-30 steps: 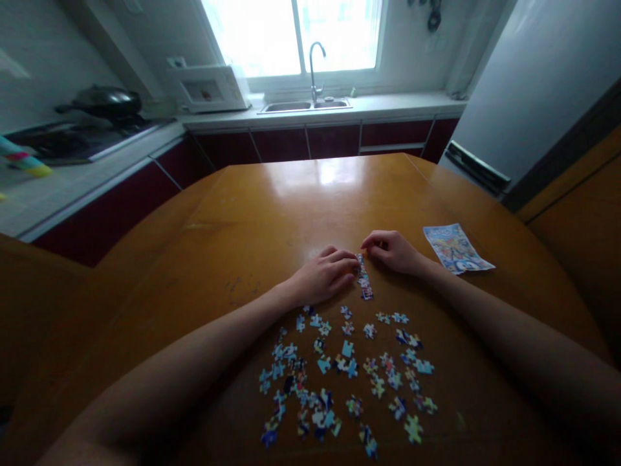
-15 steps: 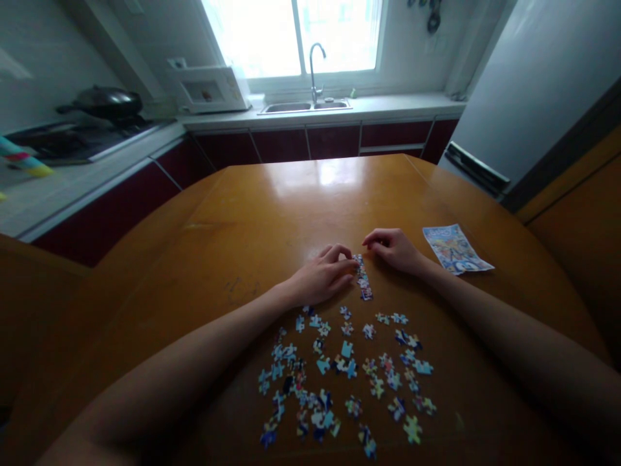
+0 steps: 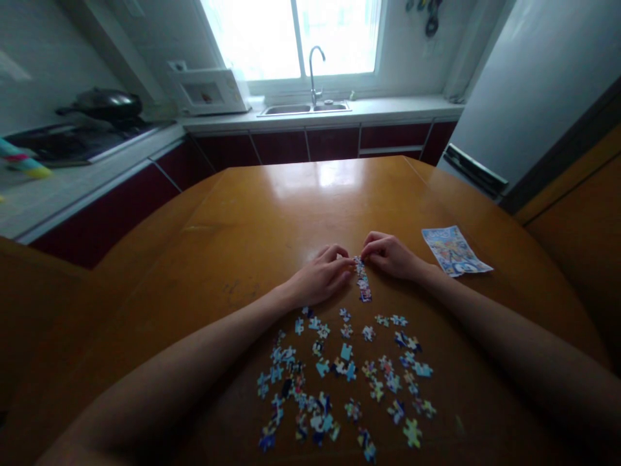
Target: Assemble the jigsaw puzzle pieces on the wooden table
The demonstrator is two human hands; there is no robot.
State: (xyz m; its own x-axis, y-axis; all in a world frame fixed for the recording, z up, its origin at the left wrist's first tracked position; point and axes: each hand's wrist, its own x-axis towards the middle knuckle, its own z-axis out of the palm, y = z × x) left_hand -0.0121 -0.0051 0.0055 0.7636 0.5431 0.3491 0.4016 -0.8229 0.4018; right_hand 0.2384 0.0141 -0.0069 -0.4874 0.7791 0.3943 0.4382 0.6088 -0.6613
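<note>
Since the frame half a second ago, the right hand [image 3: 391, 255] has come in to the far end of the narrow, multicoloured joined puzzle strip [image 3: 363, 283]; the left hand [image 3: 319, 277] stays at the strip's left side. The right fingers are bunched narrow and the left are loosely curled, thumb apart; whether either pinches a piece cannot be told. The strip lies flat on the brown, glossy wooden counter [image 3: 272, 217], between the hands, its long axis running away from the person, far end tilted slightly left. Loose multicoloured cardboard puzzle pieces [image 3: 412, 432] spread nearer the person, between the forearms. Bare wood stretches beyond the hands to the far edge; a creased printed paper sheet [image 3: 455, 251] lies right. The steel double-basin sink's [image 3: 312, 109] contents are hidden.
</note>
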